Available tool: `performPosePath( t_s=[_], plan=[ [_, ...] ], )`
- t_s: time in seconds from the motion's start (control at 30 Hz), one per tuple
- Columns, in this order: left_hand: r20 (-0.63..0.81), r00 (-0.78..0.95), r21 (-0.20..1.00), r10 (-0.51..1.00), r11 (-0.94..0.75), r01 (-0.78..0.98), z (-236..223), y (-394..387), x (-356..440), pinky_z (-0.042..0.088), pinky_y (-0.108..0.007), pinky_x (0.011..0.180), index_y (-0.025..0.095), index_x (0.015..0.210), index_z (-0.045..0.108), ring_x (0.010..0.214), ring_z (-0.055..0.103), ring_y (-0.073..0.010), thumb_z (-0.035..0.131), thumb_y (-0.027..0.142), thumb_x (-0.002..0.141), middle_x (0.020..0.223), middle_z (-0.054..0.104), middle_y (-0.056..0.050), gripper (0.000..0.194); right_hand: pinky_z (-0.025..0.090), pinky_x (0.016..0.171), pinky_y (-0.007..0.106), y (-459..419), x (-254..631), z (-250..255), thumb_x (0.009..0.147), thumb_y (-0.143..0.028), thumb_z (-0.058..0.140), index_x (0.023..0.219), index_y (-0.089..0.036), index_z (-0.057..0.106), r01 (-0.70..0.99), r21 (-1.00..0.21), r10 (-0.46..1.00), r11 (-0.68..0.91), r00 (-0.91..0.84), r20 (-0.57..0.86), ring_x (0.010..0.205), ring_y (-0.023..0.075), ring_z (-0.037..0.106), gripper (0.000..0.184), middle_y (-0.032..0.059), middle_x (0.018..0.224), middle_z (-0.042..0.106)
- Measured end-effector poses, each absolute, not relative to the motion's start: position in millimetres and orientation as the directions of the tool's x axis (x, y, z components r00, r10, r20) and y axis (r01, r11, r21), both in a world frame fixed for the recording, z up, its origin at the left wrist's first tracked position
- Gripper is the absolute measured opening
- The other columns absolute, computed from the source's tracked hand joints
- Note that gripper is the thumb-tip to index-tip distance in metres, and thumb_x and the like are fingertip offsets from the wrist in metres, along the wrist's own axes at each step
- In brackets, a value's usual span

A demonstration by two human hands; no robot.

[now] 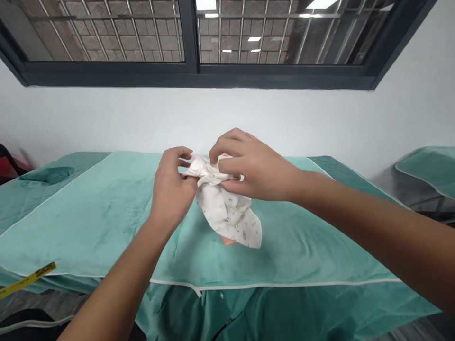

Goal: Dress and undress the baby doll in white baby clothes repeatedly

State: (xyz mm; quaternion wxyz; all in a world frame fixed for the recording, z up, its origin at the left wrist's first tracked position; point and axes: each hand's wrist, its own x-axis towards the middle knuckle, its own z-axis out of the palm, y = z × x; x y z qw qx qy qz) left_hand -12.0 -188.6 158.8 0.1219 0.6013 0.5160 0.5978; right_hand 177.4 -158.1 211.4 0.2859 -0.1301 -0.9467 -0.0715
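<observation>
A white cloth with small scattered prints hangs bunched between my two hands, above the green covered bed. Its upper part is gathered and creased, while the lower part droops to a rounded corner at the right. My left hand pinches the gathered upper left edge between thumb and fingers. With bent fingers, my right hand grips the upper right of the same cloth from above. A peach-orange patch peeks out below the cloth, and a little of that colour shows near my right fingers; what it belongs to is hidden.
A light green cover with white piping lies over the bed, against a white wall below a barred window. A hole in the cover shows at left. A yellow strip is at lower left, a green-topped seat at right.
</observation>
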Motion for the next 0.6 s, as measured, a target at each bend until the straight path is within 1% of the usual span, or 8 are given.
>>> performPosePath(
  t_s=[0.07, 0.17, 0.23, 0.3, 0.33, 0.4, 0.5, 0.6],
  plan=[
    [0.661, -0.255, 0.72, 0.706, -0.501, 0.479, 164.3, -188.7, -16.6, 0.045, -0.025, 0.07, 0.021, 0.099, 0.061, 0.087, 0.058, -0.0158, 0.051, 0.0, 0.062, 0.097, 0.063, 0.0, 0.044, 0.044, 0.085, 0.04, -165.0, 179.0, 218.4, 0.088, -0.029, 0.058, 0.074, -0.02, 0.063, 0.263, -0.067, 0.255, 0.962, -0.79, 0.558, 0.104, 0.0234, 0.051, 0.017, 0.0046, 0.098, 0.063],
    [0.704, -0.352, 0.71, 0.617, -0.603, 0.363, 170.7, -187.6, -27.8, 0.045, -0.023, 0.066, 0.017, 0.087, 0.064, 0.077, 0.059, -0.0128, 0.042, -0.002, 0.059, 0.081, 0.063, 0.001, 0.04, 0.042, 0.07, 0.03, -173.9, 186.6, 226.5, 0.083, -0.036, 0.066, 0.069, -0.019, 0.062, 0.322, -0.312, 0.442, 0.894, -0.752, 0.488, 0.084, 0.0173, 0.055, 0.022, 0.0003, 0.078, 0.059],
    [0.679, -0.393, 0.724, 0.62, -0.656, 0.214, 172.6, -185.6, -35.1, 0.044, -0.023, 0.06, 0.017, 0.078, 0.061, 0.067, 0.058, -0.0121, 0.041, -0.002, 0.056, 0.069, 0.06, 0.002, 0.035, 0.034, 0.058, 0.024, -176.2, 192.4, 229.2, 0.08, -0.039, 0.07, 0.06, -0.018, 0.057, 0.394, -0.45, 0.574, 0.801, -0.718, 0.393, 0.065, 0.0113, 0.049, 0.032, -0.0035, 0.061, 0.048],
    [0.633, -0.373, 0.744, 0.678, -0.666, 0.053, 173.6, -184.3, -39.2, 0.043, -0.023, 0.055, 0.017, 0.07, 0.057, 0.061, 0.057, -0.0124, 0.043, -0.002, 0.054, 0.061, 0.057, 0.003, 0.028, 0.026, 0.052, 0.022, -174.9, 195.5, 229.0, 0.078, -0.041, 0.071, 0.055, -0.017, 0.05, 0.433, -0.542, 0.659, 0.72, -0.671, 0.34, 0.055, 0.0073, 0.039, 0.04, -0.0057, 0.054, 0.037],
    [0.603, -0.336, 0.764, 0.723, -0.645, -0.015, 174.2, -184.7, -39.5, 0.042, -0.023, 0.054, 0.017, 0.067, 0.055, 0.059, 0.056, -0.0125, 0.045, -0.002, 0.054, 0.059, 0.056, 0.003, 0.025, 0.024, 0.051, 0.022, -173.3, 195.4, 227.9, 0.078, -0.043, 0.071, 0.054, -0.017, 0.048, 0.433, -0.574, 0.684, 0.695, -0.644, 0.343, 0.053, 0.0064, 0.036, 0.042, -0.0062, 0.053, 0.035],
    [0.514, -0.194, 0.837, 0.836, -0.538, -0.102, 176.2, -188.6, -36.7, 0.041, -0.023, 0.053, 0.017, 0.066, 0.057, 0.06, 0.056, -0.0124, 0.051, 0.0, 0.056, 0.063, 0.059, 0.001, 0.021, 0.023, 0.05, 0.021, -170.3, 192.1, 224.9, 0.079, -0.046, 0.069, 0.055, -0.017, 0.047, 0.407, -0.624, 0.715, 0.667, -0.586, 0.382, 0.053, 0.0059, 0.035, 0.043, -0.006, 0.055, 0.036],
    [0.405, -0.011, 0.909, 0.914, -0.404, -0.104, 181.9, -201.3, -27.4, 0.044, -0.024, 0.059, 0.017, 0.081, 0.067, 0.071, 0.061, -0.0145, 0.06, 0.009, 0.066, 0.082, 0.067, -0.003, 0.018, 0.025, 0.05, 0.021, -169.6, 182.8, 221.1, 0.08, -0.05, 0.068, 0.059, -0.017, 0.048, 0.346, -0.673, 0.733, 0.654, -0.511, 0.449, 0.056, 0.0067, 0.037, 0.044, -0.005, 0.059, 0.04],
    [0.454, -0.007, 0.89, 0.891, -0.454, -0.04, 188.1, -215.4, -16.5, 0.048, -0.026, 0.069, 0.019, 0.099, 0.068, 0.087, 0.063, -0.0187, 0.065, 0.024, 0.077, 0.097, 0.069, -0.006, 0.022, 0.026, 0.05, 0.021, -173.2, 174.4, 220.0, 0.08, -0.052, 0.068, 0.061, -0.017, 0.047, 0.294, -0.726, 0.759, 0.622, -0.456, 0.466, 0.056, 0.0071, 0.037, 0.045, -0.0046, 0.06, 0.041]
  ],
)
